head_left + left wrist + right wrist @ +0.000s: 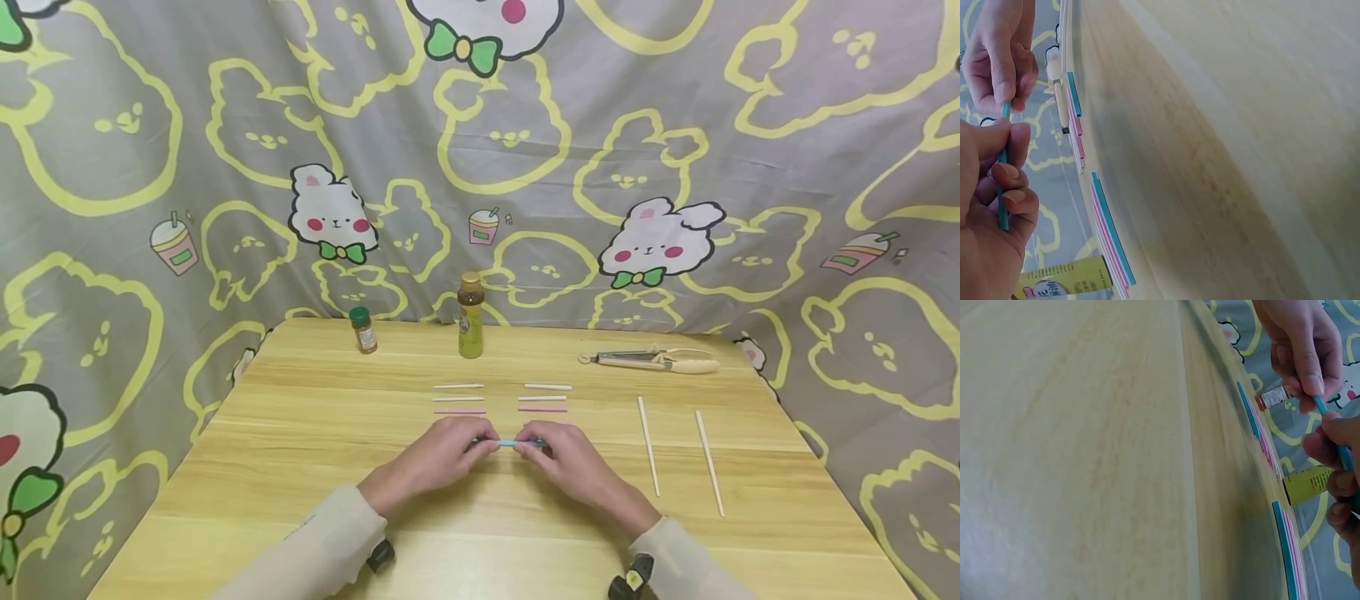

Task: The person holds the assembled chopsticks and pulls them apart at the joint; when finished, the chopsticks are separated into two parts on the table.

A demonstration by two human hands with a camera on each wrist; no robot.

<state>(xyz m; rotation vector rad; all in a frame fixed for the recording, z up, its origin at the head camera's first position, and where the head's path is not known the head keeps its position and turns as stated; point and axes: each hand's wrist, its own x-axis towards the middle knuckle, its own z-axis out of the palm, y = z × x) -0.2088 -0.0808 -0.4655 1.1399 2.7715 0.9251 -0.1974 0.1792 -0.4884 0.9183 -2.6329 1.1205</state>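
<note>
We see the blue stick (507, 442) above the table (300, 417), pinched by curled fingers of the left hand (452, 450) and the right hand (564, 452); we judge it light, stiff, maybe breakable, best held near its middle.

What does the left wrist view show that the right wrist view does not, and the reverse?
Of the two, only the left wrist view shows cream tongs and long pale sticks. Only the right wrist view shows a small labelled bottle. Both show the left hand and right hand gripping a teal stick, the yellow bottle, short sticks and the table.
</note>
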